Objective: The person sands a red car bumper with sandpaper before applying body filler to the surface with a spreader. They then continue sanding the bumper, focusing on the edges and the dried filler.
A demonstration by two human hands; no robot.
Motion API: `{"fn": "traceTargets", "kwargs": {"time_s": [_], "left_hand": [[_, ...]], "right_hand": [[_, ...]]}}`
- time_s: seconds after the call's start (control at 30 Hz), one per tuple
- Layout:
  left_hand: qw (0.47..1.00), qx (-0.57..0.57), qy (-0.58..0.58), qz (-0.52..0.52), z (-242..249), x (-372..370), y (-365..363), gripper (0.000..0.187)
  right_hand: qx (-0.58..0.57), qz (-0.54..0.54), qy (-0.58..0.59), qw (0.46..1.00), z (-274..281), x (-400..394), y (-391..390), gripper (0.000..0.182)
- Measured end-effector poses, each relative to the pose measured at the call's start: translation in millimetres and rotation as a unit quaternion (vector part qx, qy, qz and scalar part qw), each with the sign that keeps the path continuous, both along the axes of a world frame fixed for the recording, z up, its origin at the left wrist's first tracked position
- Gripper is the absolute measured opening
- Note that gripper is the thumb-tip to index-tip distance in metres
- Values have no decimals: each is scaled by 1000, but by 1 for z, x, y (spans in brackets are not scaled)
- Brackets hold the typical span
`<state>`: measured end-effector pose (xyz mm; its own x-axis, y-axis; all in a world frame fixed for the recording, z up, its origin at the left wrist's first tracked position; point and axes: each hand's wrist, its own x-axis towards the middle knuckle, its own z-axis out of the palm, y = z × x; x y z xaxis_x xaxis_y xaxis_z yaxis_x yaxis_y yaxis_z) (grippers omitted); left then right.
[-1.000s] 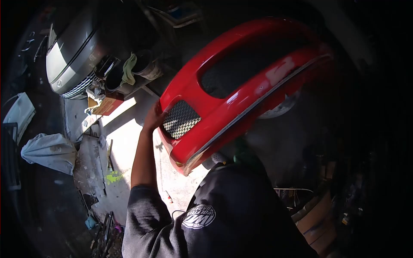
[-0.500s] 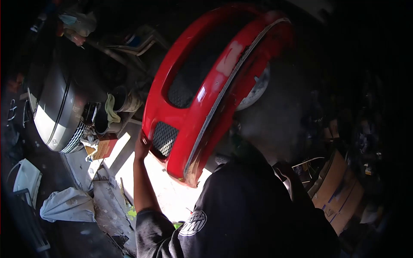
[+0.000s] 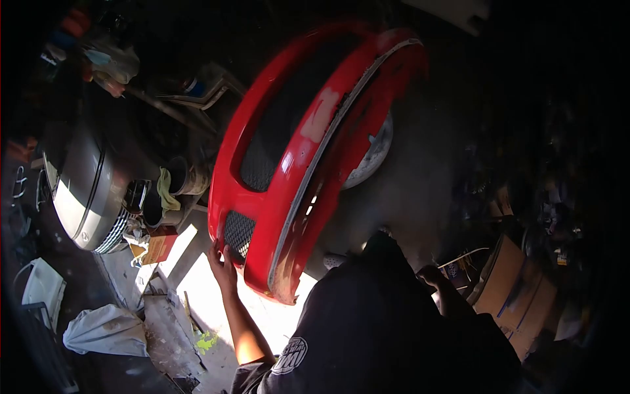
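A curved red car bumper point(image 3: 279, 190) with dark mesh in its openings stands at a slant before me. A pale pink patch point(image 3: 320, 115) marks its painted face, and its long inner edge looks rough and grey. At the bumper's lower left corner is my left hand point(image 3: 224, 268), fingers apart and touching the edge beside the small mesh opening. My right hand point(image 3: 430, 276) hangs in shadow at my right side, away from the bumper. Its fingers look curled; what they hold, if anything, is too dark to make out.
A silver vehicle front point(image 3: 82, 197) stands at left, near buckets with a green cloth point(image 3: 167, 189). A grey cloth-like bundle point(image 3: 105, 330) lies lower left. Cardboard point(image 3: 515, 295) leans at right. Behind the bumper is a pale round object point(image 3: 373, 157). Sunlight glares on the floor.
My left hand has slid down the bumper's edge and its fingers have loosened. The bumper's upper end has shifted slightly left. My right hand stays low at my side; the whole view has tilted a little.
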<state>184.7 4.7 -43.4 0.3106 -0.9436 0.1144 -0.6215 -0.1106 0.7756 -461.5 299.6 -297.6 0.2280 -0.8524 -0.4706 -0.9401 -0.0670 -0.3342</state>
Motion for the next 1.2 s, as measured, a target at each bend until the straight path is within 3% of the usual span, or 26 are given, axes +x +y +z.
{"fn": "traceTargets", "kwargs": {"time_s": [0.03, 0.1, 0.13, 0.17, 0.23, 0.27, 0.3, 0.33, 0.37, 0.47, 0.57, 0.87, 1.07, 1.17, 1.2], "left_hand": [[1000, -14, 13, 22, 2, -10, 7, 27], [997, -43, 57, 35, 0, -36, 19, 22], [994, -57, 86, 25, 0, -52, 26, 21], [991, -71, 116, 16, -2, -72, 30, 21], [999, -26, 45, -15, 36, -147, 37, 20], [999, 16, 19, -43, 54, -183, 39, 18], [995, -39, 3, -95, 59, -215, 41, 21], [989, 90, 76, -89, 56, -239, 48, 31], [981, 56, -25, -183, 47, -252, 54, 45], [964, 66, -66, -249, 57, -299, 77, 50], [959, 94, -20, -265, 61, -310, 106, 43], [990, 131, 28, 33, 66, -265, 224, 35], [986, 113, 48, 113, 63, -200, 285, 34], [984, 106, 58, 132, 47, -137, 321, 34], [985, 106, 52, 130, 41, -113, 336, 34]], "right_hand": [[27, -3, 33, 999, 3, -2, -16, 19], [-61, -54, 0, 997, 17, -8, -41, 23], [-72, -133, -78, 985, 14, -13, -53, 29], [-74, -139, -65, 985, 12, -21, -67, 36], [-52, -197, -100, 974, 36, -27, -99, 34], [-57, -160, -99, 980, 9, -40, -113, 32], [-23, -207, -129, 970, 16, -48, -133, 36], [17, -247, -157, 956, 29, -45, -154, 39], [61, -277, -181, 942, 43, -39, -176, 43], [-56, -174, -209, 961, 87, -8, -225, 28], [-18, -52, -293, 954, 142, 35, -265, 26], [35, 263, -298, 917, 241, 188, -288, 24], [69, 320, -359, 874, 288, 319, -234, 21], [147, 280, -439, 841, 282, 393, -197, 22], [112, 339, -410, 839, 273, 423, -190, 24]]}}
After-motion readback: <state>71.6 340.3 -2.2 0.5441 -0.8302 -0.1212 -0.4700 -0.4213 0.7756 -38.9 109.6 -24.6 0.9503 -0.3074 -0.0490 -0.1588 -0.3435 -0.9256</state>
